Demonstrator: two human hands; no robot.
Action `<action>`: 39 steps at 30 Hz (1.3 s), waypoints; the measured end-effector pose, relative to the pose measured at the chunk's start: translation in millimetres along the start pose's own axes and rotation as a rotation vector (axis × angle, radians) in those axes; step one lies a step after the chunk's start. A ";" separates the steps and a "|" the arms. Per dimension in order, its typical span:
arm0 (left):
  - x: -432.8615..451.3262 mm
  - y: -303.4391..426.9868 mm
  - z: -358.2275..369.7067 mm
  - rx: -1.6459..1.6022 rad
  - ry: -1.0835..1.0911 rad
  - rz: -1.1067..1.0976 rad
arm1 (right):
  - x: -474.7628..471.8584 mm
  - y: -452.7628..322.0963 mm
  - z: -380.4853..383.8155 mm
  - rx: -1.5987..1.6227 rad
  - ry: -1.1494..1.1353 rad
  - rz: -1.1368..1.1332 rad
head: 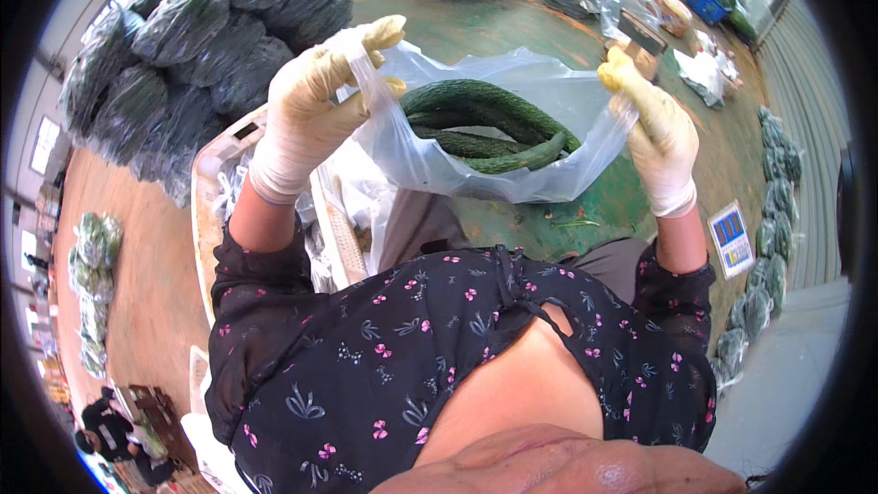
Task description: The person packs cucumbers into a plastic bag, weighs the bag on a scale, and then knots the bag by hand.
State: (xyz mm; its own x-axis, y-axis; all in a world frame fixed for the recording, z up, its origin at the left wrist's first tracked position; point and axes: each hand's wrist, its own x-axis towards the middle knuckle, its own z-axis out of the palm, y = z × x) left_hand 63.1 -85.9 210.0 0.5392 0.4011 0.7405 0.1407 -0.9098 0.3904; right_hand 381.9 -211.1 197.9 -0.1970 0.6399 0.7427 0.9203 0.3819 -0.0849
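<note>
My left hand, in a pale cream glove, grips one side of a translucent plastic bag by its handle loop. The opposite side of the bag is pinched in my right hand, gloved the same way. Between the hands the bag's mouth is spread wide. Inside lie several long, dark green, bumpy-skinned cucumbers, curved around one another. The bottom of the bag is hidden from this angle.
A plastic crate with plastic bags stands beside my left arm. Filled bags are heaped at the upper left. A digital scale stands beyond my right hand. More bagged greens line the right wall. A person is at the lower left.
</note>
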 end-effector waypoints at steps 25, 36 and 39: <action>-85.0 -28.8 72.7 -0.715 -0.402 -0.328 | 49.3 -95.3 95.9 1.212 -0.917 0.272; -94.0 -28.8 65.0 -1.128 -0.345 -0.545 | 76.8 -109.7 122.2 0.384 -0.743 -0.463; -87.9 -13.9 41.9 -0.185 -0.347 -0.340 | 63.1 -105.7 132.4 0.393 -0.623 -0.432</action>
State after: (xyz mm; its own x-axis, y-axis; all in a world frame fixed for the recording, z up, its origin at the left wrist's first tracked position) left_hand 48.5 -113.0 116.5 0.7366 0.5835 0.3420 0.2240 -0.6875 0.6907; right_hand 227.4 -122.8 165.8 -0.7594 0.5909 0.2724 0.5601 0.8067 -0.1884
